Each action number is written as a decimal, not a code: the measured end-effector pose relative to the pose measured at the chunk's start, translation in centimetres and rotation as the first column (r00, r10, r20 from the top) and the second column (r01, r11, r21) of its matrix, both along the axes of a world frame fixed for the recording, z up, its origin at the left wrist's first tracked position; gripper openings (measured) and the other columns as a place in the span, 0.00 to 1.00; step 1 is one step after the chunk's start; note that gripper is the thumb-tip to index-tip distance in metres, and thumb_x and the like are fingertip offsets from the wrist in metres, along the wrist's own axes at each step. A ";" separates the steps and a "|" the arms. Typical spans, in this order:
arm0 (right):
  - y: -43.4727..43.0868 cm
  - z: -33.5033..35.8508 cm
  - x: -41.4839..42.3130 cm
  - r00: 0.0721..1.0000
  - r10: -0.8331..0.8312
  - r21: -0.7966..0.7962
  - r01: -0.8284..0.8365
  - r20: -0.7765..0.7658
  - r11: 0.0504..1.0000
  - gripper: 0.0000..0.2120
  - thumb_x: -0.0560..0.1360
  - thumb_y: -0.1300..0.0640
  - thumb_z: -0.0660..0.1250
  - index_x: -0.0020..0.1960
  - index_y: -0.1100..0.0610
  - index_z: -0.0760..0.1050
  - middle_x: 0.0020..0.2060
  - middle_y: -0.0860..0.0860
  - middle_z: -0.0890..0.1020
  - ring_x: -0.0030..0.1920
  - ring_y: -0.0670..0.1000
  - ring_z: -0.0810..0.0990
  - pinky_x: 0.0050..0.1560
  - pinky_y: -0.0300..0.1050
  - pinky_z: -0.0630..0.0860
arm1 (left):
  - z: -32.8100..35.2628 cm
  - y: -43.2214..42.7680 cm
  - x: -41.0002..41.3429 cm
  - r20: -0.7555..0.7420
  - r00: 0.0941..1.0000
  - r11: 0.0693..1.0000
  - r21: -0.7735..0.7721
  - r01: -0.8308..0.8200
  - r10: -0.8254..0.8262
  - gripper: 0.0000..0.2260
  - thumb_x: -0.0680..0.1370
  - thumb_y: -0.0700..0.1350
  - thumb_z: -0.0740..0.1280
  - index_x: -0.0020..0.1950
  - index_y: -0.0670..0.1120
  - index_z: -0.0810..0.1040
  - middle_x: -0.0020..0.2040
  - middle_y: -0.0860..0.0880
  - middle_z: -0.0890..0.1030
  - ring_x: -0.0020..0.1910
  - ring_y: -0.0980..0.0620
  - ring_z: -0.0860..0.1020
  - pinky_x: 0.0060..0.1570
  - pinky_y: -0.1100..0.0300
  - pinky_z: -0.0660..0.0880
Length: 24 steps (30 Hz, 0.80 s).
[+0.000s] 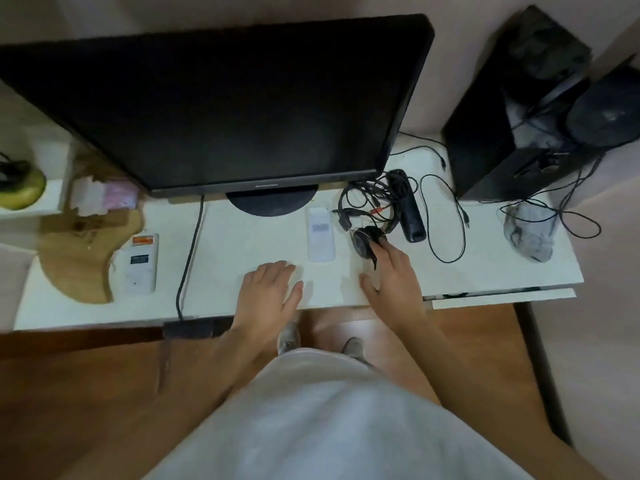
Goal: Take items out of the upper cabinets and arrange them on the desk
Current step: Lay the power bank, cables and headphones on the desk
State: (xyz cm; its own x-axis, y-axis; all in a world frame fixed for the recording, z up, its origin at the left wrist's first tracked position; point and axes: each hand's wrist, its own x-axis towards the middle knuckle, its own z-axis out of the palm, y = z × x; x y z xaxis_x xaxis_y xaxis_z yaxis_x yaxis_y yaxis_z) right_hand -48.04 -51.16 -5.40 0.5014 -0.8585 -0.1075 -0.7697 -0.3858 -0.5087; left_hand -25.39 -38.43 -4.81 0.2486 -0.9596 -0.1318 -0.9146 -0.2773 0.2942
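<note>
Left hand [272,289] lay flat, fingers spread, holding nothing, on the desk [485,271] below the monitor [221,109]. Right hand [391,268] open, fingertips touching the headset [367,226] right of the monitor's base.

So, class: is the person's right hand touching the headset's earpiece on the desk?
Touching. The head view shows the right hand with fingertips resting on the headset earpiece, no gap visible.

Head camera looks steeply down (wide-angle, close) over the desk [242,244].
</note>
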 end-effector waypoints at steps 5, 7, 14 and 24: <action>0.1 -0.8 -0.1 0.995 0.089 -0.020 -0.090 -0.050 0.996 0.31 0.77 0.52 0.68 0.77 0.59 0.64 0.79 0.57 0.60 0.73 0.61 0.64 0.69 0.59 0.69 | 1.9 6.3 -1.0 0.088 0.991 0.994 0.008 -0.105 0.104 0.21 0.82 0.56 0.55 0.66 0.46 0.77 0.64 0.45 0.80 0.63 0.43 0.77 0.61 0.46 0.74; -0.1 -0.9 0.3 0.990 0.115 -0.018 -0.117 -0.085 0.993 0.32 0.77 0.51 0.68 0.77 0.58 0.63 0.80 0.56 0.58 0.74 0.61 0.61 0.71 0.59 0.68 | 2.3 8.9 -1.2 0.121 0.981 0.987 0.042 -0.157 0.151 0.22 0.82 0.57 0.54 0.67 0.46 0.76 0.65 0.45 0.79 0.64 0.43 0.76 0.63 0.45 0.73; 2.9 1.0 -0.2 0.996 0.081 -0.022 -0.082 -0.033 0.996 0.29 0.77 0.51 0.67 0.75 0.59 0.67 0.71 0.60 0.72 0.70 0.60 0.68 0.67 0.56 0.70 | 3.3 13.4 -1.9 0.135 0.972 0.981 -0.006 -0.192 0.191 0.23 0.82 0.57 0.54 0.66 0.46 0.78 0.61 0.47 0.81 0.60 0.44 0.78 0.58 0.49 0.73; 19.7 2.8 -8.6 0.978 -0.208 -0.164 0.205 0.001 0.965 0.20 0.77 0.52 0.68 0.67 0.58 0.77 0.62 0.52 0.81 0.63 0.55 0.76 0.61 0.52 0.77 | 4.6 12.1 -5.4 0.117 0.964 0.969 -0.040 0.245 -0.239 0.23 0.81 0.59 0.54 0.63 0.47 0.80 0.60 0.48 0.82 0.59 0.45 0.79 0.59 0.48 0.73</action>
